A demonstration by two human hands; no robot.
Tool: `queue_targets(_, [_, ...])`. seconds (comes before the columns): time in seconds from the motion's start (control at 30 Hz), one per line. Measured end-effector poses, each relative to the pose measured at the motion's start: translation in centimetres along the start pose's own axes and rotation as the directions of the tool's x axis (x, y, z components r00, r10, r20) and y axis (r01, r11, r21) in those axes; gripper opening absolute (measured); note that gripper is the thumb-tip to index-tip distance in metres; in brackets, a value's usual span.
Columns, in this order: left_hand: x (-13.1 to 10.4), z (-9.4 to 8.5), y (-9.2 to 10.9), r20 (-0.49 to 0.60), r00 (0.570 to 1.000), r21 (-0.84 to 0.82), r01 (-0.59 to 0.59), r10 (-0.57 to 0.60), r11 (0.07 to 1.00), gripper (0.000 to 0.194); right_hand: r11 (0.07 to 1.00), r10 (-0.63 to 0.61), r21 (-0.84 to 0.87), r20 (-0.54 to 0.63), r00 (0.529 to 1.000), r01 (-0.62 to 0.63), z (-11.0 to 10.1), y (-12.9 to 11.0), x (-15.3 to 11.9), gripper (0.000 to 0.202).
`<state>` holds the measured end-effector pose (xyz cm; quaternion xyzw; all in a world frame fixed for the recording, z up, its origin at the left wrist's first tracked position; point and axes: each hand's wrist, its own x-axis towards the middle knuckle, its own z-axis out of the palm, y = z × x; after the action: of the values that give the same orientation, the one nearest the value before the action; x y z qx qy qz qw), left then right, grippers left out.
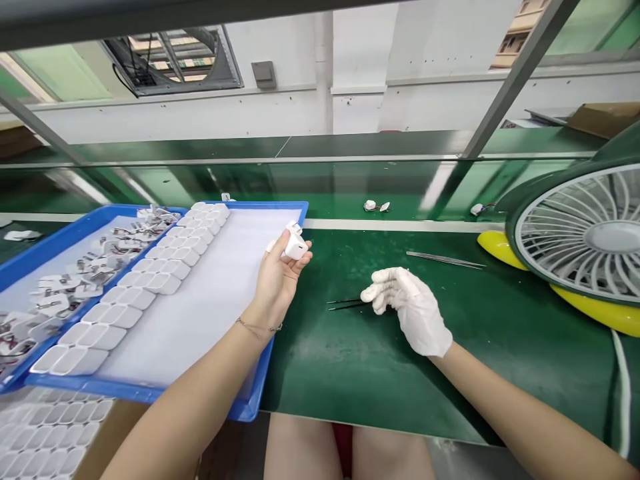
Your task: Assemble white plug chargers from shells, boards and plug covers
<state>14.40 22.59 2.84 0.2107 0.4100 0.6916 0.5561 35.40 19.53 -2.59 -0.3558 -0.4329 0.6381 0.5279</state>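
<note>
The fan [614, 237] runs off the right edge, the right hand [406, 308] hides the rear of the black tweezers [350, 306], and the cut-off wired parts [30, 325] at far left seem blurred

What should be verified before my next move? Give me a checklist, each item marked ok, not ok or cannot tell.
1. White charger housing held in the left hand: ok, its slot is in view.
2. Small white piece joined to that housing: cannot tell, they overlap in this view.
3. Black tweezers held in the right hand, tips apart: ok.
4. Both hands gloved: not ok, the right is gloved but the left is bare.
5. Silver tweezers lying on the green bench, out of the hands: ok.
6. Fan switched off: cannot tell from one still.
</note>
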Motion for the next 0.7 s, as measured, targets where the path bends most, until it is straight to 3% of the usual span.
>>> queue_targets(0.53, [-0.5,0.2,-0.1,0.031,0.999,0.095,0.035,-0.038,0.995,0.024,0.996,-0.008,-0.090,-0.003,1.000,0.007,0.0,-0.1,-0.2,0.039])
queue_targets(0.63, [-0.8,0.4,0.0,0.087,0.994,0.193,0.042,-0.060,0.980,0.031,0.970,-0.093,-0.225,0.014,0.996,0.094,0.4,-0.3,-0.5,0.030])
queue_targets(0.7, [-1.1,0.5,0.0,0.117,0.992,0.238,0.021,-0.050,0.971,0.034,0.856,-0.242,-0.440,0.126,0.962,0.273,0.6,-0.3,-0.5,0.018])
